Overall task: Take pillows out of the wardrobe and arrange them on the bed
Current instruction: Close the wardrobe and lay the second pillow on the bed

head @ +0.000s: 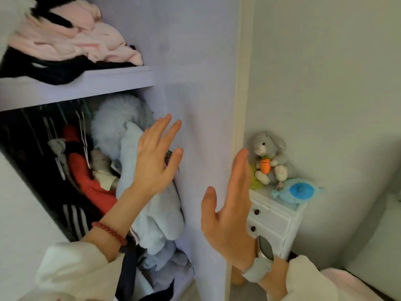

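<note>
The wardrobe [195, 61] stands open on the left, its pale lilac side panel running down the middle of the view. My left hand [155, 157] is raised with fingers spread, flat against hanging light blue clothes [156, 216] at the panel's inner edge. My right hand [227, 211] is also up and spread, palm facing left, just outside the panel and holding nothing. I see no pillow among the clothes. A fluffy pale blue garment [117, 124] hangs behind the left hand.
Folded pink and black clothes [71, 40] lie on the upper shelf [86, 88]. Red and striped garments hang lower left. A small white drawer unit [275, 222] stands right of the wardrobe, carrying a grey plush rabbit [269, 153] and a blue plush toy [297, 190].
</note>
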`<action>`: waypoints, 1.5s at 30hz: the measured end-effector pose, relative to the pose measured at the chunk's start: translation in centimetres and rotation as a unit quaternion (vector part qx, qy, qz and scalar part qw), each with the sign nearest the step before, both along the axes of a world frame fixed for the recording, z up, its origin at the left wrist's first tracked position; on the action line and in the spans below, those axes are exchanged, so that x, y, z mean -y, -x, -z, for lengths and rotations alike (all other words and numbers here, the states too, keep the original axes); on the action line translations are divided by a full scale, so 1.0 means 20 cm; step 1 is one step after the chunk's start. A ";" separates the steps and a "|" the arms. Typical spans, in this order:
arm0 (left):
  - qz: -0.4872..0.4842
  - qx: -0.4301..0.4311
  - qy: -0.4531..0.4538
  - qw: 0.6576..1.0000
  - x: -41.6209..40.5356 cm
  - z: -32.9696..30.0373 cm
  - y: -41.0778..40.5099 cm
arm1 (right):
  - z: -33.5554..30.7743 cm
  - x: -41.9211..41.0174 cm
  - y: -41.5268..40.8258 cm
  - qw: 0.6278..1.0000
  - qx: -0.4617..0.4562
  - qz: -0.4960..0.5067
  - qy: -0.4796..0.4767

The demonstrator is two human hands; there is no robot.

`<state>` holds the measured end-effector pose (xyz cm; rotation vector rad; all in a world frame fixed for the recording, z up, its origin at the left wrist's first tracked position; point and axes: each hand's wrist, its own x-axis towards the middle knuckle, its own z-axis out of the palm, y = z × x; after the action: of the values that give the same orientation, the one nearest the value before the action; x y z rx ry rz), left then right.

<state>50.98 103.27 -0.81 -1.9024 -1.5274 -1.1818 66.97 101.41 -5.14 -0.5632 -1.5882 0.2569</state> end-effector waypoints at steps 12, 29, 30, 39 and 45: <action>-0.317 0.042 -0.008 0.948 0.78 0.13 0.53 | -0.03 0.24 0.72 0.956 0.165 -0.220 -0.097; -0.471 0.166 -0.019 0.866 0.67 0.22 0.82 | -0.02 -0.07 1.35 0.887 0.348 -0.142 -0.269; -0.479 0.167 -0.017 0.862 0.66 0.24 0.81 | -0.02 -0.09 1.36 0.883 0.354 -0.141 -0.274; -0.533 0.158 0.007 0.832 0.66 0.34 0.78 | 0.00 -0.05 1.44 0.887 0.370 -0.161 -0.226; -0.626 0.275 -0.003 0.729 0.92 0.77 0.54 | 0.51 0.19 1.20 0.814 0.361 -0.456 -0.006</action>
<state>40.12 84.87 -16.15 -0.1005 -2.3905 -0.9876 42.92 97.53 -15.42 0.2211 -2.5336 0.8212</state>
